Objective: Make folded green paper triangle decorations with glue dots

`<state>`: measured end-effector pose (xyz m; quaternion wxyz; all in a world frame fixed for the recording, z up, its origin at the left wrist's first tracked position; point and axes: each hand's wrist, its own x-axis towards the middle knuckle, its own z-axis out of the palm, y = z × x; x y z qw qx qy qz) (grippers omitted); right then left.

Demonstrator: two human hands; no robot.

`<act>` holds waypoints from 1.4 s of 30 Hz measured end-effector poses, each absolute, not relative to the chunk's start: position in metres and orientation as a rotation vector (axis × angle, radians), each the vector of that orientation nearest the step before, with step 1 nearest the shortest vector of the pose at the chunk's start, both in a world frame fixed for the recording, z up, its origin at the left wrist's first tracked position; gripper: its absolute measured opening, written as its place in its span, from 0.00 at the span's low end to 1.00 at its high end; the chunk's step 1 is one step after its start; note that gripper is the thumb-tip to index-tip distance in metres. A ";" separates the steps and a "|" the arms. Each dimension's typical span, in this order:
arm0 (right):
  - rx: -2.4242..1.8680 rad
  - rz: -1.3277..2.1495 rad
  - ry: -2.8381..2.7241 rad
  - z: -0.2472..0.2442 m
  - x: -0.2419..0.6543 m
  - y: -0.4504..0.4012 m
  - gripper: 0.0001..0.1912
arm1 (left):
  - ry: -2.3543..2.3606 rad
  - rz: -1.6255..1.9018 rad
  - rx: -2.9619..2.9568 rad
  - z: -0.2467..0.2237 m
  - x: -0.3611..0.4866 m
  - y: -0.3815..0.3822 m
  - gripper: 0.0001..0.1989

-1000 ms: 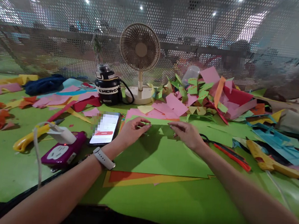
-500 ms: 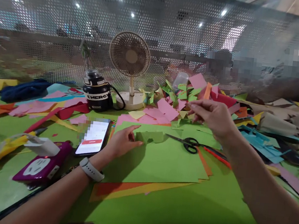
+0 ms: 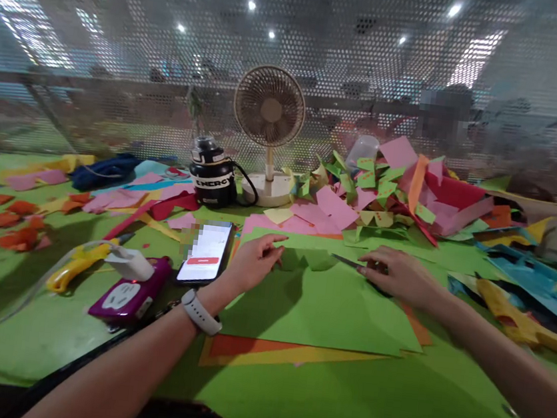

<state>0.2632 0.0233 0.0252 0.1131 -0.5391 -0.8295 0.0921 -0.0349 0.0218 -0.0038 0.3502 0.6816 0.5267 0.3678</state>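
My left hand (image 3: 259, 258) hovers over the left part of the green paper sheets (image 3: 327, 315), fingers apart and holding nothing. Just right of its fingertips lies a small folded green piece (image 3: 320, 260). My right hand (image 3: 392, 273) is low over the right part of the sheets, on top of the black scissors (image 3: 346, 260). Only the scissors' blades show, pointing left toward the green piece; the handles are hidden under my right hand, so its grip on them is unclear.
Behind the sheets stand a fan (image 3: 270, 109), a black bottle (image 3: 214, 178) and a heap of coloured paper scraps (image 3: 387, 181). To the left lie a phone (image 3: 207, 254), a purple power bank (image 3: 130, 296) and a yellow tool (image 3: 78, 267). Another yellow tool (image 3: 521, 324) is at the right.
My right hand has come down from beside the scrap heap onto the scissors. The view has turned left, so the table items appear further right. My left hand still hovers at the sheets' left side.
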 end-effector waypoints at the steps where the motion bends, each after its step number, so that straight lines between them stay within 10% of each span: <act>1: -1.578 0.229 -2.469 0.023 0.256 0.024 0.15 | 1.361 0.989 1.746 -0.004 -0.034 0.022 0.21; 42: -1.499 -0.181 -2.694 -0.004 0.180 0.121 0.20 | 1.460 1.048 1.597 0.001 -0.032 0.010 0.17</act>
